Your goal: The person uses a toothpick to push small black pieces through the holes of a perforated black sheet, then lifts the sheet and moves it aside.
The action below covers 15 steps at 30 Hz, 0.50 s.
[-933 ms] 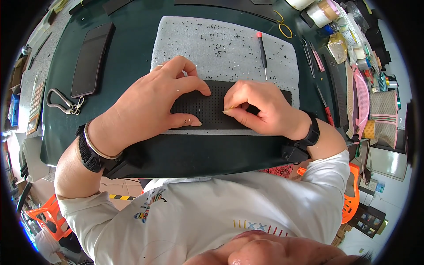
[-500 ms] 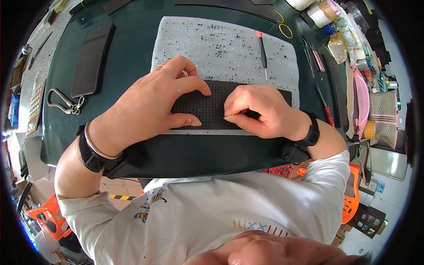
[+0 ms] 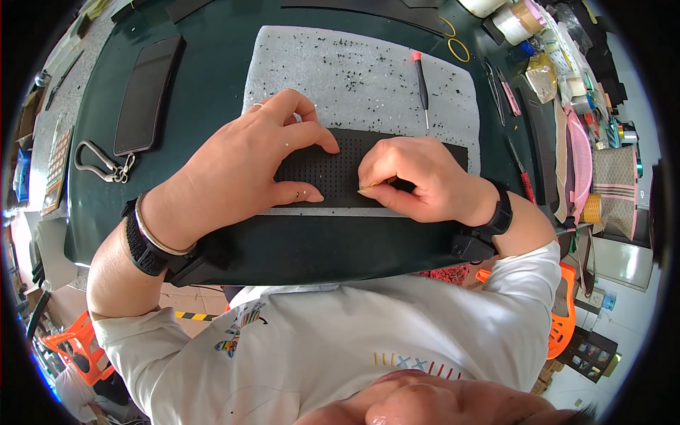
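A black sheet [image 3: 341, 166] with rows of small holes lies at the near edge of a white foam sheet [image 3: 333, 78], which is strewn with tiny black bits. My left hand [image 3: 244, 163] rests over the black sheet's left part, thumb and forefinger spread apart with nothing between them. Over the right part of the same sheet, my right hand [image 3: 425, 177] is closed in a pinch, thumb against forefinger at the perforated area. Whatever sits between those fingertips is too small or hidden to make out. Beyond the right hand, a small screwdriver [image 3: 422, 85] with a red cap lies on the foam.
A dark phone [image 3: 149, 95] and a strap with a metal clasp [image 3: 106, 166] lie on the left of the dark green table [image 3: 312, 248]. Tweezers [image 3: 494, 92], a pink-handled tool [image 3: 508, 95] and a red-handled tool [image 3: 524, 177] lie right. Rolls [image 3: 517, 23] crowd the far right.
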Tool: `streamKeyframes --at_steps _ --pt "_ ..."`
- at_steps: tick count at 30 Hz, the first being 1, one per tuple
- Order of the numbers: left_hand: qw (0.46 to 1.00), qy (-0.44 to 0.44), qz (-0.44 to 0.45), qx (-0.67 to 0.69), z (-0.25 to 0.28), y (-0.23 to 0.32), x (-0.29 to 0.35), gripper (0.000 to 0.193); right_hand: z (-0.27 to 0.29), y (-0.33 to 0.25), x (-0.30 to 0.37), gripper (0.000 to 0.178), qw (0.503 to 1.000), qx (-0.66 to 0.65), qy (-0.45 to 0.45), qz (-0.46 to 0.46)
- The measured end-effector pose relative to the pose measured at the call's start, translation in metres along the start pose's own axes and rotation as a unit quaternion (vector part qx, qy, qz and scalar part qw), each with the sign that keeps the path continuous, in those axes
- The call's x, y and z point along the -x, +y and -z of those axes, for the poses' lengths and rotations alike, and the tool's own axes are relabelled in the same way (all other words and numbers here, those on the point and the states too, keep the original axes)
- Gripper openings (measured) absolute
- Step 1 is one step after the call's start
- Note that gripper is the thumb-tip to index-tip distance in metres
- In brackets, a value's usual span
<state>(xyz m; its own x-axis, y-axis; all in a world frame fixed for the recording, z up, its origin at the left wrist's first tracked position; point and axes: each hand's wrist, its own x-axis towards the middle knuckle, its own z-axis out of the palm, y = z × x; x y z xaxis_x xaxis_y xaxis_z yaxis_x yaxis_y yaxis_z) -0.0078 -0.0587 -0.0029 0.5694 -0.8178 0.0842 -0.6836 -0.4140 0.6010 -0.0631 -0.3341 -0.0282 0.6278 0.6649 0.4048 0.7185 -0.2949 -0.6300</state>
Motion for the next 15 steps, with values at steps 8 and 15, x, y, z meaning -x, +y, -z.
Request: streamKeyframes --at_steps 8,15 --pt "1.000 0.005 -0.006 -0.006 -0.0010 -0.0009 0.0008 0.055 -0.0013 -0.0016 0.0016 0.027 0.999 -0.026 0.021 -0.022" --pt "1.000 0.003 -0.007 -0.002 -0.0012 -0.0008 0.0003 0.055 -0.0005 -0.0011 0.0013 0.027 0.999 -0.024 0.014 -0.017"
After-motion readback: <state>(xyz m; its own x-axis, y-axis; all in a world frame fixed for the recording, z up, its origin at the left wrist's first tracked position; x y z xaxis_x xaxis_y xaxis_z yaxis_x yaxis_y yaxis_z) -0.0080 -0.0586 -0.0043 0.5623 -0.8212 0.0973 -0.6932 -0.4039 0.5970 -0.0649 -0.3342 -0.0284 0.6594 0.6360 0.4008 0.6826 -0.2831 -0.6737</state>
